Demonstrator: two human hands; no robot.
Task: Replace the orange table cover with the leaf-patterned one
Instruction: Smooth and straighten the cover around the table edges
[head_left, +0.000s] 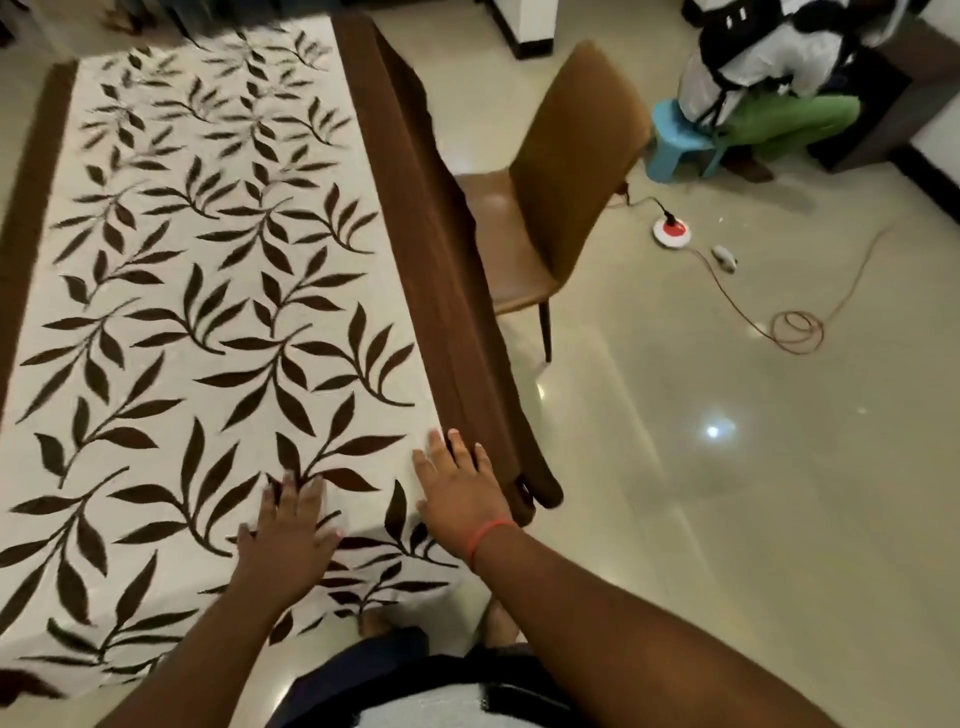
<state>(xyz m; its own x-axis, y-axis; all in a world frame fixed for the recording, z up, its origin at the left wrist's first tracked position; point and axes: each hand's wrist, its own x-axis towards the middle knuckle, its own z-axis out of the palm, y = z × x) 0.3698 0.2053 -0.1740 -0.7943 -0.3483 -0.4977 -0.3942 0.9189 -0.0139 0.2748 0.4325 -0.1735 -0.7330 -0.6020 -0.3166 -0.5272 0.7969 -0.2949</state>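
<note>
The leaf-patterned cover (208, 291), white with dark brown leaves and a brown border (426, 270), lies spread over the whole table. Its right border hangs down the table's right side. My left hand (288, 530) rests flat on the cover near the front right corner, fingers straight and spread. My right hand (460, 491) lies flat beside it at the right edge, fingertips touching the brown border. A thin orange band circles my right wrist. No orange cover is in view.
A tan chair (561, 171) stands close to the table's right side. On the glossy tile floor lie a red-and-white plug block (667, 231) and a coiled cord (795, 332). A person sits on a blue stool (675, 140) at the far right.
</note>
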